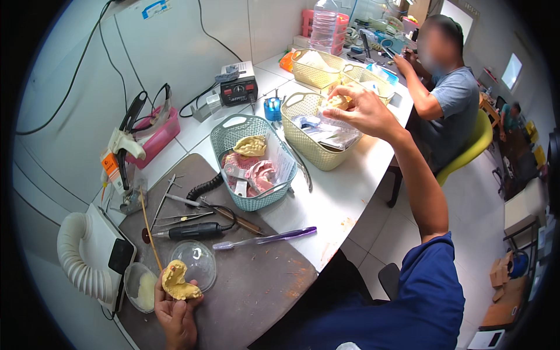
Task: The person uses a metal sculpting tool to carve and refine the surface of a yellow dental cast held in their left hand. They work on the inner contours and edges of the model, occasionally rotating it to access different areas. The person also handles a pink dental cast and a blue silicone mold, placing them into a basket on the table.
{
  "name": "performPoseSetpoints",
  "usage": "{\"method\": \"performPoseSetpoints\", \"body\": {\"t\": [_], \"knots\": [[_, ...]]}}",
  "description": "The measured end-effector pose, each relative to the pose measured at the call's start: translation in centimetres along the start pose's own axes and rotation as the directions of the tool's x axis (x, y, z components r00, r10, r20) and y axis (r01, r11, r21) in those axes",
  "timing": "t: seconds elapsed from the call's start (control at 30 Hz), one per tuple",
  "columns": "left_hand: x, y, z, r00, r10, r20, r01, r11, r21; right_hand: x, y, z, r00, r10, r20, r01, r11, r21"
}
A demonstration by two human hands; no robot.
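Observation:
My left hand (176,321) is closed around a yellow plaster dental cast (178,283), curved like a jaw arch, near the front edge of the bench mat. Further off, my right hand (370,114) is raised over a cream basket (321,153) of packets and papers. Its thumb and fingers pinch a second yellowish cast (338,103), partly hidden by the fingers. Between the hands stands a light-blue basket (252,202). Another cast (251,146), pink impressions (261,175) and a paper lie inside it. A clear round dish (201,265) lies beside my left hand.
A purple toothbrush (265,238), a black handpiece (192,230) and thin metal tools lie on the brown mat (256,303). A white suction hose (76,262) is at left, near a tub of pale powder (146,289). A seated co-worker (452,99) works at far right.

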State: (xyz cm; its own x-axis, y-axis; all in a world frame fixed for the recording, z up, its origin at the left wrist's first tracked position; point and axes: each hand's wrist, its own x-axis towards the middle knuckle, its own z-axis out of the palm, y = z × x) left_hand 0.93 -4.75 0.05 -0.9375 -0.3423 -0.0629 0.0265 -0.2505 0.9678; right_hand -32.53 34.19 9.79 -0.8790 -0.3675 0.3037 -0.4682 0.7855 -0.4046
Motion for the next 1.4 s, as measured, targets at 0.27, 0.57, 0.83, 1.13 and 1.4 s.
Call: {"method": "performPoseSetpoints", "body": {"t": [0.27,0.57,0.83,1.13,1.4], "knots": [[0.2,0.2,1.1,0.995,0.095,0.005,-0.094,0.987,-0.130,0.7,2.5,-4.6,0.961,0.008,-0.275,0.071,0.959,0.273],[0.1,-0.7,-0.7,0.998,0.063,-0.018,-0.064,0.994,-0.093,0.7,8.2,-5.5,0.981,-0.013,-0.194,0.028,0.997,0.074],[0.0,-0.9,-0.6,0.995,0.081,-0.063,-0.085,0.995,-0.060,1.2,10.6,-5.7,0.994,0.056,-0.089,-0.053,0.998,0.031],[-0.4,-1.0,-0.5,0.989,0.073,-0.130,-0.073,0.997,0.012,1.9,11.1,-5.6,0.998,0.065,-0.010,-0.065,0.997,-0.033],[-0.3,-0.8,0.1,0.979,0.079,-0.190,-0.062,0.994,0.095,2.1,11.6,-4.3,0.977,-0.008,0.212,0.053,0.977,-0.206]]}}
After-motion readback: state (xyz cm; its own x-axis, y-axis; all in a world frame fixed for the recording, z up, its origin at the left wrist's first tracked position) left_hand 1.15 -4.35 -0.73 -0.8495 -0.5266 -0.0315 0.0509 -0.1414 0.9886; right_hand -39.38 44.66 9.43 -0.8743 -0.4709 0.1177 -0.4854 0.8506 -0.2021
